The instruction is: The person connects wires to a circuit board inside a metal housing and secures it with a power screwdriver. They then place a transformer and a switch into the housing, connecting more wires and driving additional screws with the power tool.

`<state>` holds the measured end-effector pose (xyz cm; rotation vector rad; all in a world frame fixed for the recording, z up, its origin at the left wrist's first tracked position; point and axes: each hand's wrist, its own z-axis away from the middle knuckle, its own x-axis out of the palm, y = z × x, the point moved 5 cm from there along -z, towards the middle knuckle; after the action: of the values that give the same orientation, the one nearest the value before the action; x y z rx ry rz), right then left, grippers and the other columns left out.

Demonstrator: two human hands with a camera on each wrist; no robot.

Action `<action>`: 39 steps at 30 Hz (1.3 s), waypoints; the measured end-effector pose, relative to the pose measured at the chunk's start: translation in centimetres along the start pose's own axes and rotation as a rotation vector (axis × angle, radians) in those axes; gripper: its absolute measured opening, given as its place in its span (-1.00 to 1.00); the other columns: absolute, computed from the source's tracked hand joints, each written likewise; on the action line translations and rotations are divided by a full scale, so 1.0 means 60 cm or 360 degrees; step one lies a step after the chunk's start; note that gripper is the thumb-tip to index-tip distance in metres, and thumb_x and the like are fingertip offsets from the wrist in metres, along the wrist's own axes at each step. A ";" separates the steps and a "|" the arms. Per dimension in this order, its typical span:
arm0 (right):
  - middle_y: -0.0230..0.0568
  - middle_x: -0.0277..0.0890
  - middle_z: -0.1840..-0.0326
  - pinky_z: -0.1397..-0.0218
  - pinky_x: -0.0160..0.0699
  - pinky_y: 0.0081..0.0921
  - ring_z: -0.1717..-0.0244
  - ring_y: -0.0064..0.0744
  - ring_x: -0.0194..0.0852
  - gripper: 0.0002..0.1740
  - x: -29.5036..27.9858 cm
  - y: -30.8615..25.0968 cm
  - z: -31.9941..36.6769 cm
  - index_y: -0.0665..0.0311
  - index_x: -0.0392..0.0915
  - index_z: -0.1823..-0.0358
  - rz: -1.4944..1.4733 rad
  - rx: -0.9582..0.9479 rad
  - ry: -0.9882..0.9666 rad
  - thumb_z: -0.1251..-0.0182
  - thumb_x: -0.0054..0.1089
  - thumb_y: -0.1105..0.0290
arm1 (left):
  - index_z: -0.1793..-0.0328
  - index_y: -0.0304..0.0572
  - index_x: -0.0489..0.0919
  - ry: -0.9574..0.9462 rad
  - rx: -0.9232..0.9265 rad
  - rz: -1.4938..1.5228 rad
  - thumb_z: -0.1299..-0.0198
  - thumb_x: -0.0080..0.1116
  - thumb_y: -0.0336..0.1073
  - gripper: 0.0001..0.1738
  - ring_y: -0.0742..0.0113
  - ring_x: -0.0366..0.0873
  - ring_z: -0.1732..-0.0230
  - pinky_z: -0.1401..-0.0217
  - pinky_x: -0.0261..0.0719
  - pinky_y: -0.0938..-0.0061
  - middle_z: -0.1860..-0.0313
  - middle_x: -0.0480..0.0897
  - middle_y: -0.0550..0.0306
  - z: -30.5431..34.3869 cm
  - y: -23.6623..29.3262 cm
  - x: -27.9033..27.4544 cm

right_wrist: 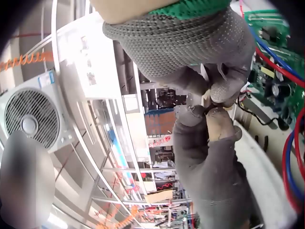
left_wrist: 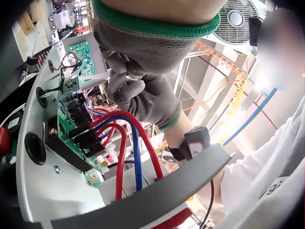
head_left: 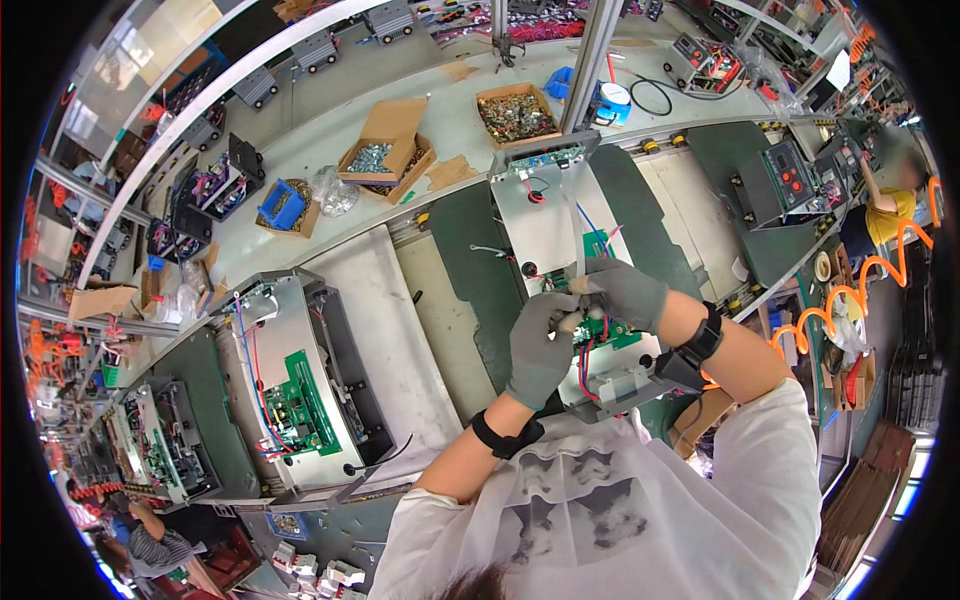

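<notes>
Both hands wear grey knit gloves and meet fingertip to fingertip over an open metal chassis (head_left: 530, 215). My left hand (head_left: 543, 345) pinches the lower end of a pale flat strip (head_left: 579, 240), its thumb and finger against those of my right hand (head_left: 632, 293). The right fingers pinch the same strip close by; in the right wrist view a small pale sliver (right_wrist: 206, 78) shows between them. Much of the grip is hidden by the gloves. Below lies a green circuit board (head_left: 612, 330), with thick red and blue wires (left_wrist: 137, 160) curving from it in the left wrist view.
Another open chassis (head_left: 335, 375) with a green board stands to the left. Cardboard boxes of screws (head_left: 518, 115) and a blue-and-white tub (head_left: 612, 105) line the back bench. A dark finished unit (head_left: 785, 185) sits right, near a person in yellow (head_left: 890, 210) and an orange coiled hose (head_left: 860, 285).
</notes>
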<state>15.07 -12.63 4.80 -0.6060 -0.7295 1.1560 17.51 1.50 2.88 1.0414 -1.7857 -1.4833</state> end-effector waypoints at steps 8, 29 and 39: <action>-0.31 0.49 0.30 0.51 0.30 -0.73 0.47 -0.66 0.36 -0.67 0.013 0.051 0.001 0.36 0.45 0.01 -0.0304 0.0005 -0.0270 -0.31 0.22 0.32 | 0.09 -0.25 0.53 0.0071 -0.0789 0.1387 -0.19 0.17 -0.52 -0.83 0.53 0.55 0.30 0.27 0.53 0.63 0.24 0.63 0.17 0.016 -0.057 -0.005; 0.02 0.61 0.36 0.23 0.55 -0.33 0.34 -0.08 0.61 -0.78 -0.021 -0.032 -0.094 0.29 0.64 0.22 0.2105 -0.0643 0.0441 -0.09 0.26 0.40 | -0.27 -0.14 0.39 0.0088 -0.0644 -0.0182 0.03 0.38 -0.27 -0.31 0.47 0.45 0.35 0.18 0.54 0.55 0.00 0.50 0.04 0.024 -0.122 -0.026; -0.06 0.61 0.36 0.18 0.53 -0.24 0.28 -0.01 0.58 -0.82 -0.027 -0.025 -0.095 0.26 0.63 0.27 0.1906 -0.0426 0.0460 -0.07 0.23 0.41 | -0.19 -0.06 0.42 0.0073 -0.0581 -0.0152 0.05 0.36 -0.22 -0.38 0.35 0.52 0.36 0.23 0.56 0.44 0.04 0.46 0.09 0.026 -0.132 -0.026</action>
<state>19.99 -14.91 2.02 -1.5099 -0.2128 1.9995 18.58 3.07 -5.13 0.9725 -1.3798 -1.7467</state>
